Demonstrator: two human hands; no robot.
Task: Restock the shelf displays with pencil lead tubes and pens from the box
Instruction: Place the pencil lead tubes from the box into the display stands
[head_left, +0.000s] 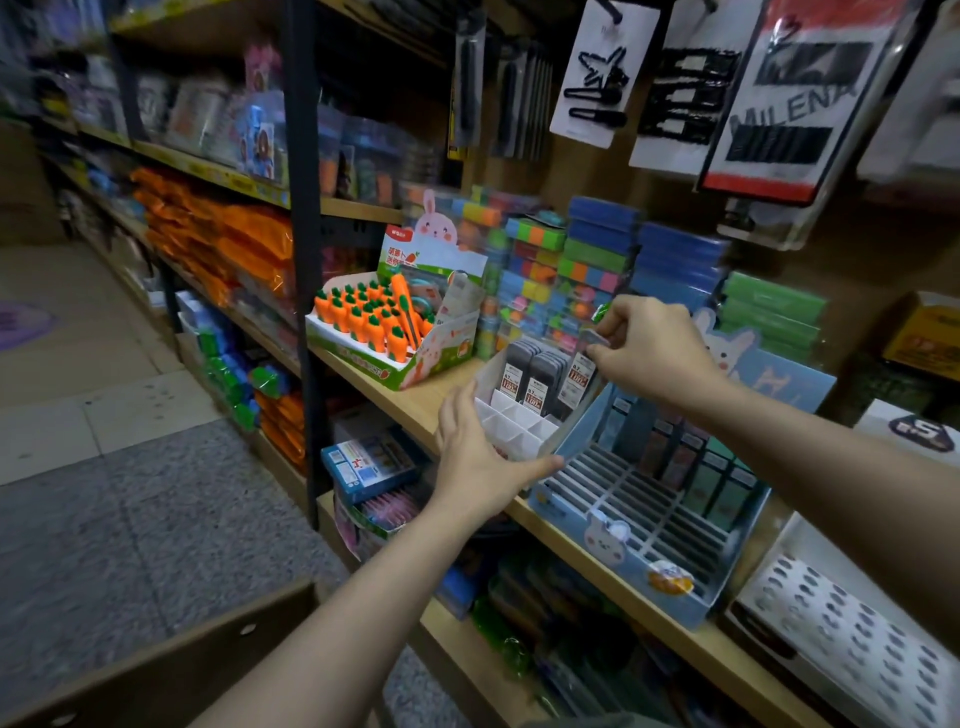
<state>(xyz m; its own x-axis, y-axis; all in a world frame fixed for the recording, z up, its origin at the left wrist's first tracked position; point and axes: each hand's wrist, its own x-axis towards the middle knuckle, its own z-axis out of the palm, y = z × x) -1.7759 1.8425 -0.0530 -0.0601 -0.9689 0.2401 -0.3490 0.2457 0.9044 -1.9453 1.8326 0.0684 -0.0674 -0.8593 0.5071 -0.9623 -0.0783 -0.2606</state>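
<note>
While the wooden shelf (415, 410) is carrying the displays, a brown cardboard box (171, 670) is sitting low at the near left. The blue rabbit-printed display (623, 540) is standing at the shelf's front edge, its slotted rows mostly unfilled, a few tubes at the back. Just left of it and touching it, the white divided display (519, 431) is holding dark pencil lead tubes (540, 376) in its rear compartments. The carrot eraser display (384, 332) is sitting further left. The left hand (483, 457) is bracing the white display's front corner, grip spread, fingers straight. The right hand (649, 348) is hovering above the rear compartments, grip pinching one tube (592, 340) between thumb and fingertips.
</note>
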